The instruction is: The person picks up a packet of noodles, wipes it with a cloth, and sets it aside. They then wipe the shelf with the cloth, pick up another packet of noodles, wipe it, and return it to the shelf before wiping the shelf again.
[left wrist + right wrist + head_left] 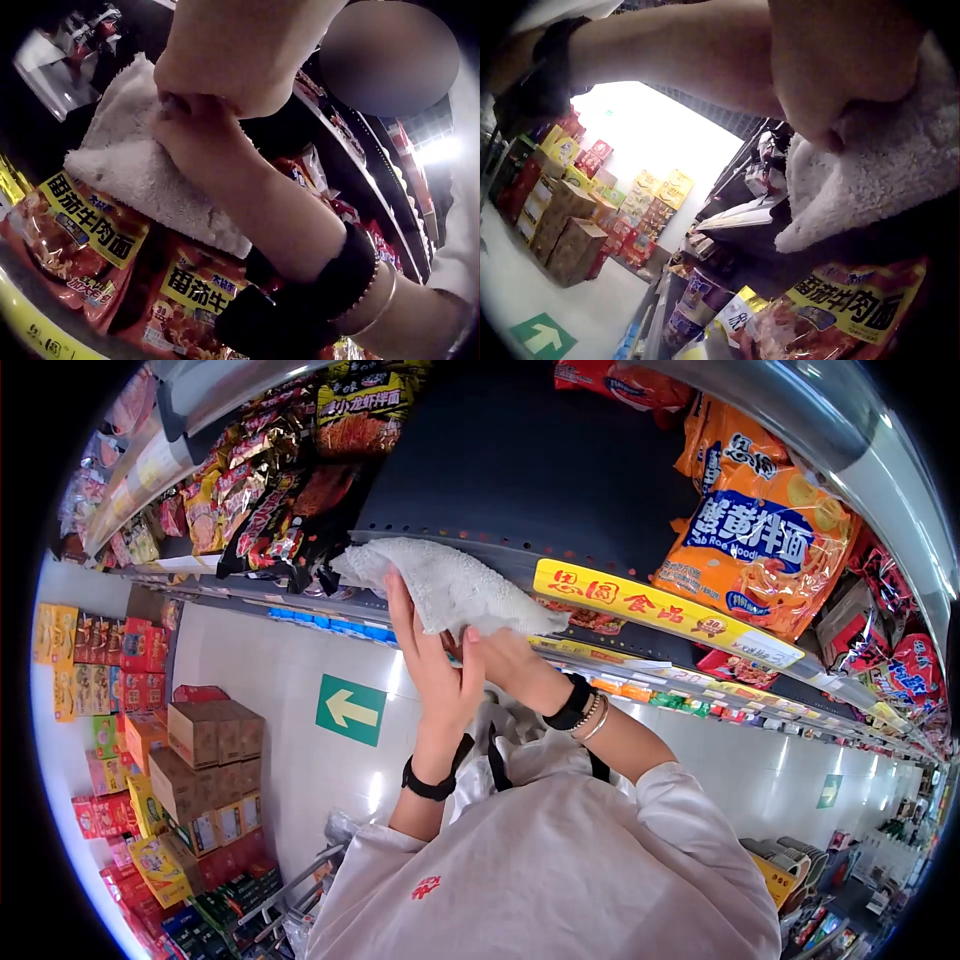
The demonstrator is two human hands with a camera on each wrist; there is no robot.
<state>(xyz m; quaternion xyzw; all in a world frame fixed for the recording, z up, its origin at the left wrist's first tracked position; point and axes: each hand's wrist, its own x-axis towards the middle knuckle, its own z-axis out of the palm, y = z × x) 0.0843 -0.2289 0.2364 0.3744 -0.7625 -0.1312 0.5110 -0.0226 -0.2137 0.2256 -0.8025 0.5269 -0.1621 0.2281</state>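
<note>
A white terry cloth (455,585) lies folded at the front edge of a dark shelf. My left hand (437,675) reaches up to it, one long finger straight against its surface and the thumb raised near its lower edge. Close beside it, my right hand (508,658) grips the cloth near its lower right part, its fingertips mostly hidden. In the left wrist view the right hand (199,142) holds the cloth (142,157) above red noodle packs (82,240). The right wrist view has the cloth (870,172) bunched under the hand (840,60).
Orange noodle bags (755,530) stand to the right on the shelf, behind a yellow label strip (660,610). Dark and gold noodle packs (360,415) fill its left side. Cardboard boxes (215,735) are stacked on the floor at left, near a green arrow sign (350,710).
</note>
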